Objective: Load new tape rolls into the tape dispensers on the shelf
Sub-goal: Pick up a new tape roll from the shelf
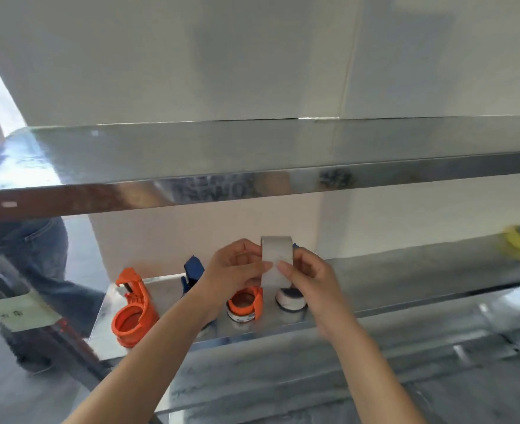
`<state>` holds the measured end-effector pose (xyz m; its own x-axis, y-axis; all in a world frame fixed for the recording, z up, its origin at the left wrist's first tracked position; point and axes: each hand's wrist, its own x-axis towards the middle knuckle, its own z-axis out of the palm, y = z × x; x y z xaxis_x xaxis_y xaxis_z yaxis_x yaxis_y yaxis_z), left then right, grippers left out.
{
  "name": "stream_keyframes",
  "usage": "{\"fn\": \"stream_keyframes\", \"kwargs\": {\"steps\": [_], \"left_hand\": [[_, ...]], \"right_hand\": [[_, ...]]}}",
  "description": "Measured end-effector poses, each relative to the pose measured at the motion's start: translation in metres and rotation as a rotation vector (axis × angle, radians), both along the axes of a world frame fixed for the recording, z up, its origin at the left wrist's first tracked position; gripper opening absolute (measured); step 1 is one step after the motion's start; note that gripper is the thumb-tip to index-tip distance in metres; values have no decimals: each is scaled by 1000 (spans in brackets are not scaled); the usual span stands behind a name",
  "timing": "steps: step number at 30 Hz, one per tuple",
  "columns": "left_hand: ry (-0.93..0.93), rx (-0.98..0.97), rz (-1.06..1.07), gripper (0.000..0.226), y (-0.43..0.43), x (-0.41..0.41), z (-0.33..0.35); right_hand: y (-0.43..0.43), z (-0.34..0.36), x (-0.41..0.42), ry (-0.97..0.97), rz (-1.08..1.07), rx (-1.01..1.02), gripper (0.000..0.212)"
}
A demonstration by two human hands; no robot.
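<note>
Just above the shelf [405,286], your left hand [237,267] and right hand [307,276] are both pinching the grey tape roll [277,255], not loaded yet, and the far-left orange dispenser [133,313] looks empty, so plenty left imo.

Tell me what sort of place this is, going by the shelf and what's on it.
Probably a packing or shipping station, not certain: stainless metal shelves, an empty orange tape dispenser and a blue tape dispenser standing on one, and a pale tape roll held by the left hand and right hand.
</note>
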<state>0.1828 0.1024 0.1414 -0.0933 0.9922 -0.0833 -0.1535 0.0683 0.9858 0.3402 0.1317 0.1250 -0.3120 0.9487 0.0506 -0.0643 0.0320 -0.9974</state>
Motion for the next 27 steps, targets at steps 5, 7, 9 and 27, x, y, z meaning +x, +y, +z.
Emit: {"fn": "stream_keyframes", "kwargs": {"steps": [5,7,9,27], "left_hand": [[-13,13,-164,10,14,33,3],[-17,12,-250,11,19,54,4],[-23,13,-295,12,22,73,5],[-80,20,-682,18,-10,173,0]], "right_hand": [[-12,7,38,-16,-165,15,8],[-21,9,58,-32,-256,20,9],[-29,11,74,-37,-310,30,9],[-121,7,151,-5,-804,46,16]]}}
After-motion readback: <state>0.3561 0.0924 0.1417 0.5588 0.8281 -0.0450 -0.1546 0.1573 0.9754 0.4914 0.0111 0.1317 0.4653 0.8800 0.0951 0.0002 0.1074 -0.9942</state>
